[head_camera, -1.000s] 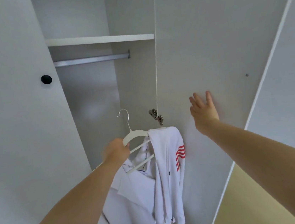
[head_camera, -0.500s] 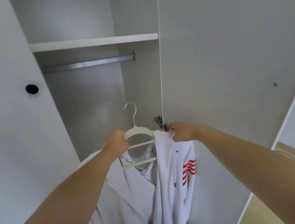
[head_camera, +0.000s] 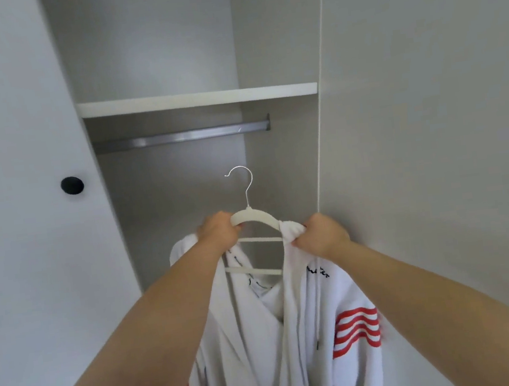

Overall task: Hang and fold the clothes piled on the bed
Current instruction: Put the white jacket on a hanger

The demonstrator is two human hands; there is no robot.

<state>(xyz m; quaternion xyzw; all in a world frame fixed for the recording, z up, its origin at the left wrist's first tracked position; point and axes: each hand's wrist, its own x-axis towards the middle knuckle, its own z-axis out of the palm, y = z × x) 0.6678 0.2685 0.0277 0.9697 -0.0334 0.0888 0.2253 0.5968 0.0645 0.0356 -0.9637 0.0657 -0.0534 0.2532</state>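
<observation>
Fluffy white terry-cloth robe [head_camera: 311, 330], matt white hanger [head_camera: 251, 217] with thin metal hook, brushed-metal rail [head_camera: 182, 136]

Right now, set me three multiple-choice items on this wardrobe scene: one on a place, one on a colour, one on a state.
1. Where is the hanger's hook?
A. Below the rail
B. Over the rail
C. On the shelf

2. What colour are the stripes on the robe?
A. Blue
B. Red
C. Green

3. What does the left hand do?
A. Hangs idle
B. Presses the door
C. Grips the hanger

Answers: 1 A, the hook is below the rail and clear of it. 2 B, red bands cross the sleeve. 3 C, its fingers curl round the hanger's shoulder, while the right hand pinches the robe.
</observation>
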